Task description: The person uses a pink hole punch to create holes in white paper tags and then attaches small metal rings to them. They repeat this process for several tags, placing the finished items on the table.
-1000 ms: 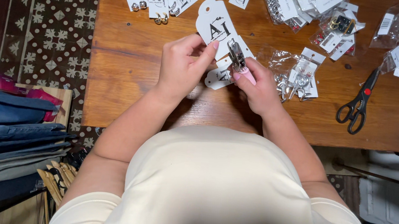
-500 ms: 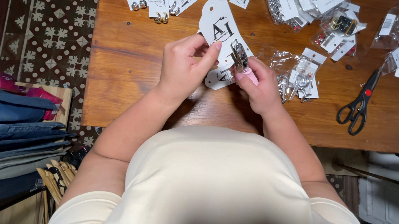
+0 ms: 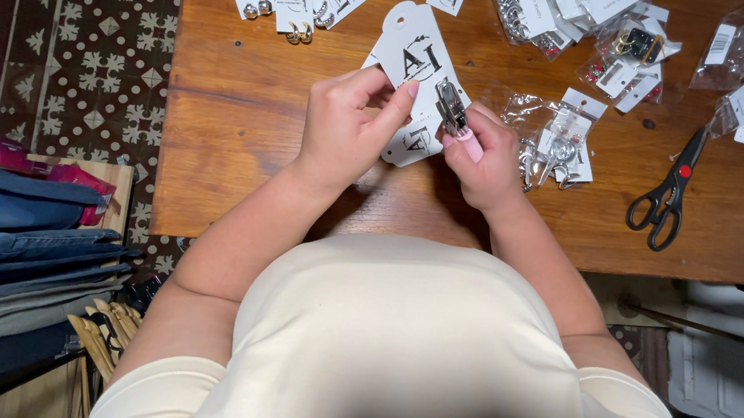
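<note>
While the left hand (image 3: 344, 129) pinches a white card tag (image 3: 414, 56) whose long axis points away up the wooden table (image 3: 239, 125), the right hand (image 3: 491, 158) clamps a small metal punch (image 3: 450, 109) against it, scissors (image 3: 666, 195) farther right.

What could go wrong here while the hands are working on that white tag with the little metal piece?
The left hand holds the white tag only by its edge, so it might bend or tear. The small metal piece in the right hand could slip and drop among the clear bags.
</note>
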